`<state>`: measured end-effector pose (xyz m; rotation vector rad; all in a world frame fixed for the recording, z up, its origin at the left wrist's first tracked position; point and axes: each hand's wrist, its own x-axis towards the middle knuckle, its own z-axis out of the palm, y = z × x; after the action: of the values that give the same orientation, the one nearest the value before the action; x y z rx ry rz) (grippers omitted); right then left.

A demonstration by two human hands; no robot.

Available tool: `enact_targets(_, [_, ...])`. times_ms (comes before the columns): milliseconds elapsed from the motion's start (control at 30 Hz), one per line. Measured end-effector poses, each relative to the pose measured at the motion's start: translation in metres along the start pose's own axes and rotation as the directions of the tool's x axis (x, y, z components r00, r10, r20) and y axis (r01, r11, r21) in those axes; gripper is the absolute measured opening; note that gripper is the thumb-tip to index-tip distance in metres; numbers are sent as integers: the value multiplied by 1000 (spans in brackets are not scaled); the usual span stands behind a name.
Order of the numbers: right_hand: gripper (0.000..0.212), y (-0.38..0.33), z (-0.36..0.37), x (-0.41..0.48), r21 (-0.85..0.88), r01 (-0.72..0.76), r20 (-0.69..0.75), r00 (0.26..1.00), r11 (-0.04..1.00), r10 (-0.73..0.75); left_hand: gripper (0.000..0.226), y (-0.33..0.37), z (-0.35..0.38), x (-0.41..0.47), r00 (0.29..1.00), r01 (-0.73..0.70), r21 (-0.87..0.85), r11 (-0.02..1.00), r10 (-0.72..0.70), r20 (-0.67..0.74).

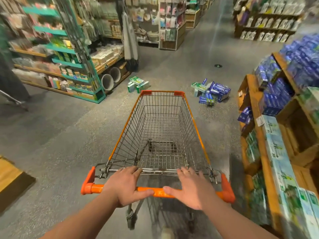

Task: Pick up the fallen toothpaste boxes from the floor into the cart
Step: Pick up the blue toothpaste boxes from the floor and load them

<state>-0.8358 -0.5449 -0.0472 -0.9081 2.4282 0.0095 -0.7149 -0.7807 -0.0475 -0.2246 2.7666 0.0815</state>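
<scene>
- The left hand (126, 186) lies palm-down over the orange handle (96, 188) of the cart (191, 116), at lower centre. Its fingers are stretched forward toward the wire basket and its thumb lies along the bar's near side. The forearm comes in from the lower left.
- The right hand (192, 189) presses on the same bar with its fingers spread and straight, not wrapped, and its thumb points left.
- The cart's long axis runs from bottom to top of the frame, with its front at centre.
- Green-and-white toothpaste boxes (138, 83) lie on the floor (69, 135) just left of the cart's front, their long axes pointing mixed ways.
- A heap of mostly blue toothpaste boxes (215, 92) lies to the right of the front, criss-crossed, near the wooden shelving (255, 104).
- The print on the boxes is too blurred to read.
</scene>
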Motion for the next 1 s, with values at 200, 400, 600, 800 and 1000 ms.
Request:
enact_targets(200, [124,13,-75,120,8,-18,37,999,1000,18,126,-57,-52,120,999,14,-21,1000,-13,51])
enact_targets(400, [126,24,-145,236,21,-21,58,998,1000,20,121,-108,-102,236,998,8,-18,1000,-7,60])
enact_targets(600, [124,43,-217,364,17,-23,39,999,1000,22,116,-162,-159,363,998,-34,17,999,33,51])
enact_targets(800, [130,62,-289,485,36,-52,-28,998,998,53,119,-217,-209,495,998,-63,17,998,62,23])
enact_targets(1000, [126,81,-355,593,30,-86,-45,995,996,88,121,-262,-256,615,996,-88,24,996,87,31])
